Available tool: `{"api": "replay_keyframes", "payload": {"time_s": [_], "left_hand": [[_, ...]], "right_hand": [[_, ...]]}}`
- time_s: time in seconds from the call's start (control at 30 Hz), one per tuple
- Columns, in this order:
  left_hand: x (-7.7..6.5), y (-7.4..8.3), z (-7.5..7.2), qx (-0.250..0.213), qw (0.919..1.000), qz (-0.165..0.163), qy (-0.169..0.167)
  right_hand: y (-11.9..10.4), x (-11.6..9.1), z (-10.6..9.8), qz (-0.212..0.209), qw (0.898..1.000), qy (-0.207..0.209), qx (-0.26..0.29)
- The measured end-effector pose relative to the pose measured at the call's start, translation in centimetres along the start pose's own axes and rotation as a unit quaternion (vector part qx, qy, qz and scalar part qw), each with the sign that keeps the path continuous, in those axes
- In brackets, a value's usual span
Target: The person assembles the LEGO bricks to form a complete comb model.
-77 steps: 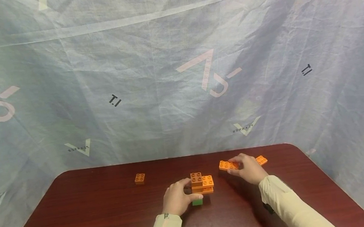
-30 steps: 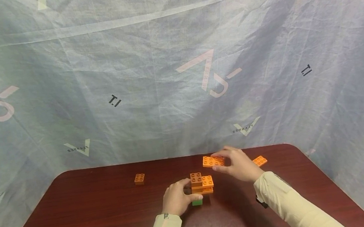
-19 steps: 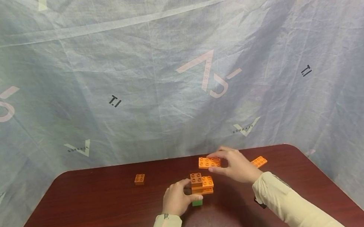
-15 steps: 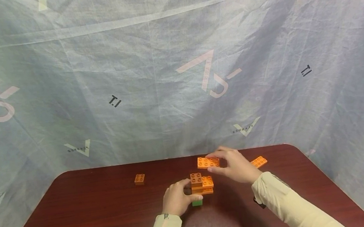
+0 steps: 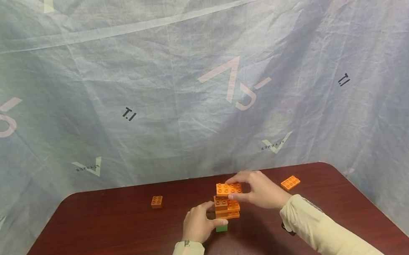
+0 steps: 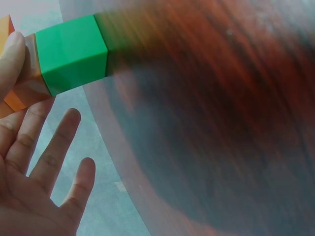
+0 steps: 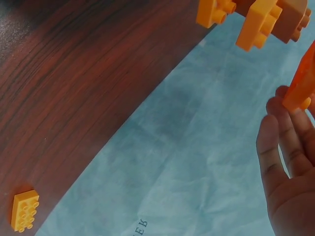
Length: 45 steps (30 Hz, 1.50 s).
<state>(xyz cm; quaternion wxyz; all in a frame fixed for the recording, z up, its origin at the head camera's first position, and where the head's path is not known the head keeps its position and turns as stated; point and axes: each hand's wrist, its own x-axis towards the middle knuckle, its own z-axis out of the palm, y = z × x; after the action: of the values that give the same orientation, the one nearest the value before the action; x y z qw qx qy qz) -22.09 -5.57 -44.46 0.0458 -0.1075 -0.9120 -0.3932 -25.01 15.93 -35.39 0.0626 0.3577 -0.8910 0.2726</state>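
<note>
A stack of toy building bricks (image 5: 220, 203) stands at the middle of the table, with a green brick (image 6: 74, 54) at its base and brown and orange ones above. My left hand (image 5: 198, 223) grips the stack low down between thumb and fingers; in the left wrist view its other fingers are spread. With my right hand (image 5: 261, 189) I pinch an orange flat brick (image 5: 228, 188) by its right end, studs up. This flat brick hangs just over the brown top brick (image 5: 220, 202); a gap separates it from the stack in the right wrist view.
A small brown-orange brick (image 5: 156, 202) lies at the back left of the table. Another orange flat brick (image 5: 290, 182) lies at the back right, beyond my right wrist. The dark red table (image 5: 118, 238) ends at a hanging pale cloth (image 5: 180, 147).
My right hand has picked up the orange flat brick from the back right, carried it left, then lowered it toward the stack top. My left hand has stayed on the stack.
</note>
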Motion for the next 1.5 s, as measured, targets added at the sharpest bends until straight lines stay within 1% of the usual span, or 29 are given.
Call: {"api": "replay_keyframes", "payload": {"time_s": [0.23, 0.47, 0.7, 0.97, 1.3, 1.5], "left_hand": [[0.0, 0.1, 0.0, 0.001, 1.0, -0.001, 0.0], [0.0, 0.0, 0.1, -0.003, 1.0, 0.003, -0.001], [0.1, 0.0, 0.2, 0.006, 0.9999, 0.009, 0.003], [0.1, 0.1, 0.1, 0.004, 1.0, 0.008, 0.003], [0.1, 0.2, -0.1, -0.002, 1.0, 0.004, -0.006], [0.0, 0.1, -0.1, -0.003, 1.0, 0.004, -0.008]], "right_hand": [[0.0, 0.0, 0.3, -0.009, 1.0, -0.02, 0.021], [0.2, 0.0, 0.4, -0.023, 0.999, -0.037, 0.021], [0.1, 0.0, 0.4, -0.032, 0.998, -0.045, 0.027], [-0.3, 0.5, 0.4, -0.048, 0.997, -0.059, 0.001], [-0.9, 1.0, -0.1, -0.028, 0.996, -0.085, -0.027], [-1.5, 1.3, -0.3, 0.014, 0.994, -0.108, -0.025]]}}
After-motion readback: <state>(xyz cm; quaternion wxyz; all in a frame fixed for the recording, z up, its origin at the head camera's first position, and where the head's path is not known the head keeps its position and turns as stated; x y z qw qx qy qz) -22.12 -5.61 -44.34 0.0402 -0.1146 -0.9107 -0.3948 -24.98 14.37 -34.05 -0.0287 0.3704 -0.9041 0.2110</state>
